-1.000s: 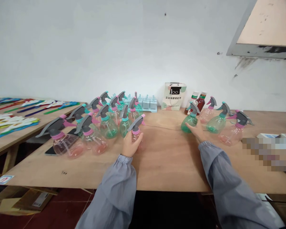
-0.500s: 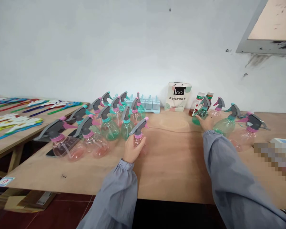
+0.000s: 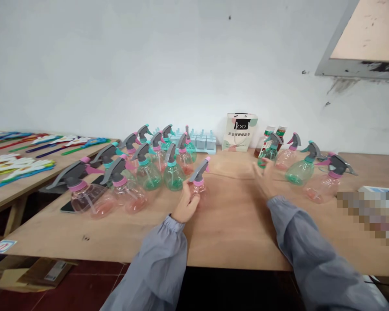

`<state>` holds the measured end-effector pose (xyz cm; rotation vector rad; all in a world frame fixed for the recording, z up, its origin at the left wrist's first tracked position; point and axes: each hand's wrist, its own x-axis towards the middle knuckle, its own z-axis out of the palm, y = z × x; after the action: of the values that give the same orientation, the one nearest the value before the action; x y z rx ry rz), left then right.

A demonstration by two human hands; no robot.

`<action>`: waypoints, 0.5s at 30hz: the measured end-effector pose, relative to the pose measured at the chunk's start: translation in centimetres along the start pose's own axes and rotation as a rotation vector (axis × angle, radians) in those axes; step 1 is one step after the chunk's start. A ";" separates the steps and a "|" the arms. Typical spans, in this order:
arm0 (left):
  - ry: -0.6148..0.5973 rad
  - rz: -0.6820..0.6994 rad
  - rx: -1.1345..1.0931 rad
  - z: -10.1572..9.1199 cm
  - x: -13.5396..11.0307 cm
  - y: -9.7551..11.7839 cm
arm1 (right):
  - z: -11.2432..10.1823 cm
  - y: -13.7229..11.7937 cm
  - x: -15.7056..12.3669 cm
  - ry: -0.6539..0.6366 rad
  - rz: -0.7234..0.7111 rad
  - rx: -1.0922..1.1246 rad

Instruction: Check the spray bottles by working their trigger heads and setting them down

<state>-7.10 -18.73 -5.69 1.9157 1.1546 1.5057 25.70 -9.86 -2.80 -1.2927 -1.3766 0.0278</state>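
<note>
My left hand (image 3: 187, 206) is closed around the base of a small pink spray bottle (image 3: 199, 180) with a grey trigger, upright on the wooden table (image 3: 233, 229). My right hand (image 3: 264, 180) hovers open and motion-blurred over the table, holding nothing. It is just in front of a green spray bottle (image 3: 268, 150) that stands near the back. To its right stand a pink bottle (image 3: 287, 154), a green bottle (image 3: 301, 169) and a pink bottle (image 3: 324, 181). A cluster of several pink and green spray bottles (image 3: 139, 172) stands left of my left hand.
A white paper bag (image 3: 239, 137), two brown drink bottles (image 3: 280, 133) and a pale blue tray (image 3: 203, 142) sit by the wall. A second table at left (image 3: 22, 181) holds coloured strips. Cardboard (image 3: 35, 271) lies on the floor. A blurred-out patch is at right.
My right hand let go of the green bottle near the back and drew away toward me. My left hand slid the pink bottle slightly right of the cluster.
</note>
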 end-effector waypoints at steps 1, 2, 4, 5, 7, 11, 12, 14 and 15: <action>-0.025 0.011 0.009 0.3 -0.1 0.0 | 0.6 -1.9 -1.6 -0.108 -0.041 0.071; -0.056 0.030 0.025 0.6 -0.2 0.2 | 1.1 -3.9 -3.1 -0.245 -0.087 0.154; -0.114 0.091 0.070 1.1 -0.3 0.7 | 2.0 -7.8 -5.7 -0.448 -0.154 0.346; -0.128 0.123 0.111 1.5 -0.4 1.0 | 2.3 -9.6 -6.6 -0.510 -0.165 0.425; -0.086 0.160 0.256 2.3 -0.7 1.6 | 3.0 -12.3 -7.8 -0.577 -0.146 0.523; 0.147 0.174 0.612 4.3 -1.6 2.1 | 4.7 -14.4 -8.0 -0.563 -0.037 0.602; 0.172 0.210 0.648 4.5 -1.7 2.1 | 5.1 -14.4 -7.7 -0.552 -0.020 0.615; 0.193 0.309 0.637 4.2 -1.6 1.9 | 5.9 -14.1 -7.3 -0.542 0.009 0.633; 0.219 0.355 0.600 3.6 -1.2 1.7 | 6.1 -13.9 -7.0 -0.543 0.024 0.641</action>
<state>-3.21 -20.14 -6.16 2.5032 1.5631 1.7184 10.33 -16.02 -0.21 -0.7753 -1.6166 0.8224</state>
